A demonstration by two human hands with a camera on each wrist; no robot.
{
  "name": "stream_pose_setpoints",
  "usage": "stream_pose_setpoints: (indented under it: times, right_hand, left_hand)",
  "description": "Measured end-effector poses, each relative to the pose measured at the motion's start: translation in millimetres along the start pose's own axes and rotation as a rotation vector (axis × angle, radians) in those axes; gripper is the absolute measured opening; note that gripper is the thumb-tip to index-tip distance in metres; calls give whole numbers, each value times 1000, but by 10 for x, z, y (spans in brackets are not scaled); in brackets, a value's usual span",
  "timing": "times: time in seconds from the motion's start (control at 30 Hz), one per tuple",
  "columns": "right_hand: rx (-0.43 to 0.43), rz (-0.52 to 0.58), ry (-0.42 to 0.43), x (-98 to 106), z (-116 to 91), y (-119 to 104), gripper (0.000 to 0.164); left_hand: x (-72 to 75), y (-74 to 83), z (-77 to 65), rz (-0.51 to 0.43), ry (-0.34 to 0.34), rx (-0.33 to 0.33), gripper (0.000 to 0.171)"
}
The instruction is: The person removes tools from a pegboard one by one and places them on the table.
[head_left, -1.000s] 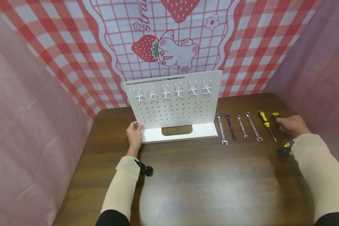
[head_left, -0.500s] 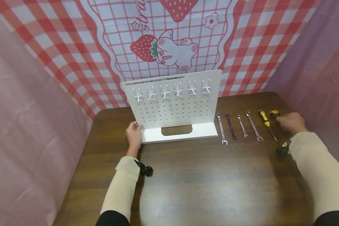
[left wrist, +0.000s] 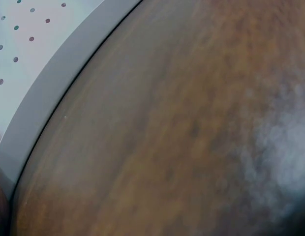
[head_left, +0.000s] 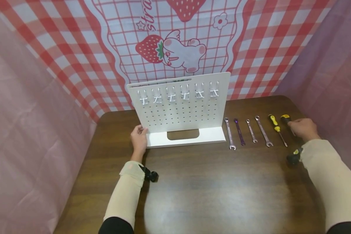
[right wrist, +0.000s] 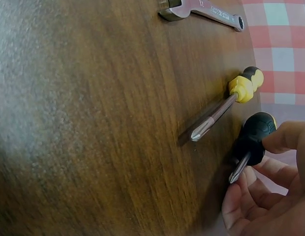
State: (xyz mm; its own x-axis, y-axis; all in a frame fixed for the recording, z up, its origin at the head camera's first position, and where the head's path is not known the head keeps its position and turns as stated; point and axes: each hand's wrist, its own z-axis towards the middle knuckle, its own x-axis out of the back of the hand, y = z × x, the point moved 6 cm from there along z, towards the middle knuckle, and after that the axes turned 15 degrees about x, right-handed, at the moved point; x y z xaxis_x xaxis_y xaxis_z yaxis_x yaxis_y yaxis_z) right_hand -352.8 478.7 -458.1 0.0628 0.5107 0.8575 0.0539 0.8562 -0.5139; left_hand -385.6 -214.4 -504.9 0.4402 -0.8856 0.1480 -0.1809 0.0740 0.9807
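A white pegboard on a flat base stands on the brown table, with a row of clear hooks along its upper part. My left hand holds the board's lower left edge; the left wrist view shows mostly bare wood and the base's edge. At the far right, my right hand pinches a short black-and-yellow screwdriver, thumb against its dark handle. Its cross-shaped tip points towards the near side, low over the wood. Just left of it lies a longer yellow-and-black screwdriver.
Left of the screwdrivers several wrenches lie in a row: a larger silver wrench, a small silver one, a purple wrench, and another silver wrench near the board's right edge. A red-checked cloth hangs behind the table.
Both hands stay at nearly the same places. The right hand and the short screwdriver have shifted only slightly; the board and the other tools have not moved.
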Motion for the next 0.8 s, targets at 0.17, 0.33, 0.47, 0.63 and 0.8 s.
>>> stream_pose_setpoints:
  times: [0.17,0.33,0.47,0.63,0.8]
  right_hand:
    - [-14,7,1,14,-41,11,61]
    - [-46,26,10,2,-60,23,65]
    - [-61,47,21,-64,-48,15,67]
    - [-62,42,14,-159,-46,14,67]
    - [-12,32,64,-142,-6,-177,63]
  left_hand:
    - [-18,-7,16,-9,-2,0,24]
    - [-34,0,78,-9,-7,-13,24]
    - [13,-26,117,-35,11,-12,27]
    - [105,-36,83,-63,-29,0,34]
    - [167,-4,50,81,-65,-17,33]
